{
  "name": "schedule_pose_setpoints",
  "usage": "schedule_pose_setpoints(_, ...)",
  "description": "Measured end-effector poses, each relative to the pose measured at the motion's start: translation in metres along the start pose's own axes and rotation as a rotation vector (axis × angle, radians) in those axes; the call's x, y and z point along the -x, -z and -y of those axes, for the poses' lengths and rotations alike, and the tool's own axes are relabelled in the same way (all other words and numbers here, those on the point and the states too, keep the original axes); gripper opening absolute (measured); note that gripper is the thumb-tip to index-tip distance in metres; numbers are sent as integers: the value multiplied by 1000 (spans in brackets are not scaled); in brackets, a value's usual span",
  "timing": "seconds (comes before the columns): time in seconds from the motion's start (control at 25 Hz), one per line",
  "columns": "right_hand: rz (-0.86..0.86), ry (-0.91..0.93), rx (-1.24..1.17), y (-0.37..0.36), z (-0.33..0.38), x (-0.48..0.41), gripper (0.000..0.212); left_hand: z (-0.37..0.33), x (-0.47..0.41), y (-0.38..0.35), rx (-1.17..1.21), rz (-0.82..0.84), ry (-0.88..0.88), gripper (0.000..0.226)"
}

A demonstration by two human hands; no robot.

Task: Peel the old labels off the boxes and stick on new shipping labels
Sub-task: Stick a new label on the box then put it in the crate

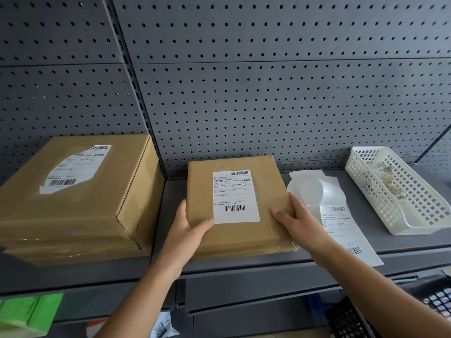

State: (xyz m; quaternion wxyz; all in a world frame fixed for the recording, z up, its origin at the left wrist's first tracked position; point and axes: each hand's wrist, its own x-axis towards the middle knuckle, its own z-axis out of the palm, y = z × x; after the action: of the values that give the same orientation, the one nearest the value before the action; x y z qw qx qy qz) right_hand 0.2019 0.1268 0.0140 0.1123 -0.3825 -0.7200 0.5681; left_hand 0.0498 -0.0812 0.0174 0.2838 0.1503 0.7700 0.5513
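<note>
A flat brown cardboard box (244, 237) lies on the grey shelf (402, 247) in the middle, with a smooth white shipping label (235, 196) stuck on its top. My left hand (188, 230) grips the box's left front corner, thumb on top near the label. My right hand (297, 220) holds its right edge, fingers resting on the top face. A larger brown box (73, 198) stands at the left on the shelf and carries a torn, partly peeled label (73, 169).
Right of the held box lie white backing sheets (314, 186) and a loose printed label sheet (346, 232). A white plastic basket (400, 189) with crumpled label scraps stands at the far right. Grey pegboard (268, 93) forms the back wall. Green packs (26, 313) sit below left.
</note>
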Motion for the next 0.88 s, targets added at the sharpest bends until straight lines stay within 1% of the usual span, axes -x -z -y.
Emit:
schedule_pose_setpoints(0.12,-74,32,2,5,7,9,62,-11,5,0,43,-17,-86,64)
schedule_pose_setpoints(0.16,-99,43,-8,9,10,14,61,-18,6,0,61,-13,-118,64)
schedule_pose_setpoints(0.24,-160,76,-55,19,18,26,50,-33,8,-4,98,14,-184,64)
schedule_pose_setpoints(0.28,-196,92,-78,26,22,35,47,-42,8,-8,110,32,-216,65)
schedule_pose_setpoints(0.44,-374,126,-121,66,24,67,49,-77,13,-42,127,180,-347,62)
schedule_pose_setpoints(0.52,-455,133,-133,92,19,83,47,-91,14,-69,125,251,-392,62)
schedule_pose_setpoints(0.68,-584,108,-164,151,-8,116,56,-116,27,-139,79,397,-459,61)
schedule_pose_setpoints(0.76,-644,93,-198,184,-28,131,57,-126,36,-180,61,452,-488,56)
schedule_pose_setpoints(0.88,-721,76,-225,240,-60,155,57,-134,56,-249,26,524,-510,55)
